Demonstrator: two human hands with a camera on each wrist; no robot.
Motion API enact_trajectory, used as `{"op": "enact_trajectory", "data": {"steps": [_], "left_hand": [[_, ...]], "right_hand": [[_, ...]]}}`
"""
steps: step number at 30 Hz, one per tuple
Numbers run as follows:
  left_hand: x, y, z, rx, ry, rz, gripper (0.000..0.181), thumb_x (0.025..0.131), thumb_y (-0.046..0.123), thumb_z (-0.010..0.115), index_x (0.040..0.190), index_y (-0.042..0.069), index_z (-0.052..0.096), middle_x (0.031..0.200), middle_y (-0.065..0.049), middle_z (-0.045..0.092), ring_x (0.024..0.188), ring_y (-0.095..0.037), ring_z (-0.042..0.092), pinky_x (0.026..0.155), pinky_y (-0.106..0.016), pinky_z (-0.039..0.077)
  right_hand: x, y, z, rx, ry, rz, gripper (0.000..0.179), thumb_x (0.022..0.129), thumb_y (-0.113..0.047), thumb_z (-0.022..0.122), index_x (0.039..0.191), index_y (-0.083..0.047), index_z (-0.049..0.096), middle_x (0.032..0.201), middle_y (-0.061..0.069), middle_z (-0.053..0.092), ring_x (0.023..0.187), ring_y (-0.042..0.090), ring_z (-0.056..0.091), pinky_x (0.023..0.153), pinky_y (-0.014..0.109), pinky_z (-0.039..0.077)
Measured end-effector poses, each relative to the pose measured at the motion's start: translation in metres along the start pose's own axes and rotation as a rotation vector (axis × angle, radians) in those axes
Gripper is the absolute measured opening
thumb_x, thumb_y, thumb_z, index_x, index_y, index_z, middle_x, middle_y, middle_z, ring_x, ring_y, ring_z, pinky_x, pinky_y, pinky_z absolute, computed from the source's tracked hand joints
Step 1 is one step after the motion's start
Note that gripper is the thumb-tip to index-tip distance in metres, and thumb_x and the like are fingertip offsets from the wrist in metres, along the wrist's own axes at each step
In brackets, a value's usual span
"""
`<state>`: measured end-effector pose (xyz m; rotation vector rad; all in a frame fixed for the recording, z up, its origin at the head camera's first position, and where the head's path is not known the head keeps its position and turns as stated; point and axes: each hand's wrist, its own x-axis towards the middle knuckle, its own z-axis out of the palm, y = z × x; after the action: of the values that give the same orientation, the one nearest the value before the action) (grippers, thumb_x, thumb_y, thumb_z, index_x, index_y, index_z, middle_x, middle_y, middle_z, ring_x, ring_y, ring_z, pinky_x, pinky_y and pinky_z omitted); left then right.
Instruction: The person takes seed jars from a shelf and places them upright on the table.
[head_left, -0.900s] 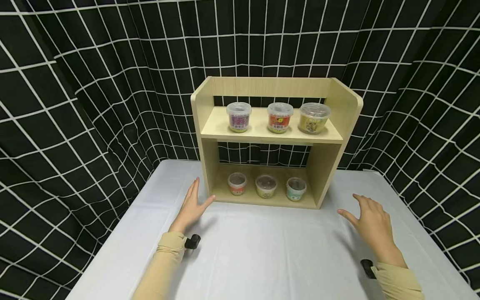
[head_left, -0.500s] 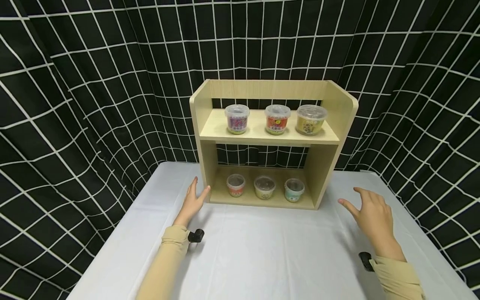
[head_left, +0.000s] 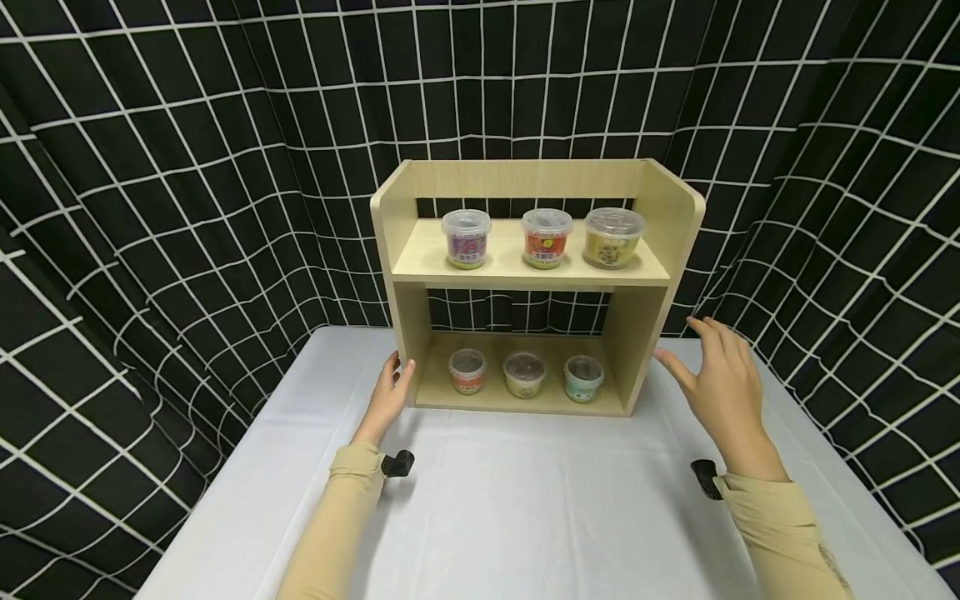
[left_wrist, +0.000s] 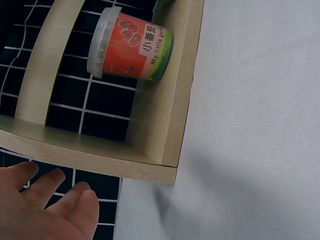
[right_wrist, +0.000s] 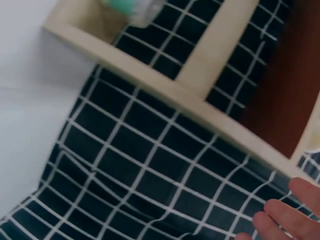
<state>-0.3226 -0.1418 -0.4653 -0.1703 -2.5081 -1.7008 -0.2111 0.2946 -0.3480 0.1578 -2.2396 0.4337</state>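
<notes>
Dark gridded cloth (head_left: 180,200) runs from far left, behind the wooden shelf (head_left: 528,280), to the right. The left hand (head_left: 387,398) is unclenched and grasps nothing, its thumb at the shelf's left side; contact cannot be told. The shelf stands upright on white cloth (head_left: 502,500) between both hands. It bears a purple-labelled tub (head_left: 467,242) above a coral-labelled cup (head_left: 467,379), whose printed tomatoes only the left wrist view shows clearly; then a red-labelled tub (head_left: 546,242) above a pale yellow cup (head_left: 523,383); then a yellow tub (head_left: 612,246) above a teal cup (head_left: 582,385). All wear lids; their contents cannot be told. The right wrist view alone shows a reddish-brown surface (right_wrist: 282,75) within the frame. The right hand (head_left: 723,392) is released, thumb apart from fingers, near the shelf's right side.
</notes>
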Motion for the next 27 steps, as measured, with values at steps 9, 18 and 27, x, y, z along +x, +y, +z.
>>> {"op": "enact_trajectory", "data": {"steps": [9, 18, 27], "left_hand": [[0.003, 0.004, 0.002, -0.032, -0.008, -0.006, 0.077, 0.095, 0.056, 0.034, 0.147, 0.004, 0.013, 0.148, -0.022, 0.02, 0.131, -0.04, 0.024, 0.105, -0.049, 0.023], [0.001, 0.007, 0.005, -0.101, -0.019, -0.073, 0.082, 0.09, 0.066, 0.031, 0.148, 0.011, 0.012, 0.151, -0.015, 0.016, 0.133, -0.038, 0.023, 0.103, -0.053, 0.022], [0.001, 0.006, 0.009, -0.147, -0.001, -0.07, 0.081, 0.091, 0.064, 0.034, 0.148, 0.01, 0.014, 0.15, -0.016, 0.017, 0.133, -0.037, 0.023, 0.103, -0.052, 0.024]], "right_hand": [[0.026, -0.027, 0.001, 0.026, 0.066, -0.081, 0.068, 0.073, -0.028, 0.079, 0.124, 0.006, 0.051, 0.125, 0.028, 0.047, 0.114, 0.045, 0.041, 0.092, 0.056, 0.034], [0.044, -0.047, 0.004, 0.109, 0.061, -0.079, 0.067, 0.075, -0.027, 0.078, 0.126, 0.005, 0.049, 0.124, 0.025, 0.047, 0.114, 0.042, 0.041, 0.095, 0.052, 0.032], [0.066, -0.063, 0.009, 0.147, 0.045, -0.023, 0.076, 0.077, -0.032, 0.077, 0.133, 0.004, 0.039, 0.126, 0.026, 0.045, 0.114, 0.042, 0.04, 0.09, 0.057, 0.035]]}}
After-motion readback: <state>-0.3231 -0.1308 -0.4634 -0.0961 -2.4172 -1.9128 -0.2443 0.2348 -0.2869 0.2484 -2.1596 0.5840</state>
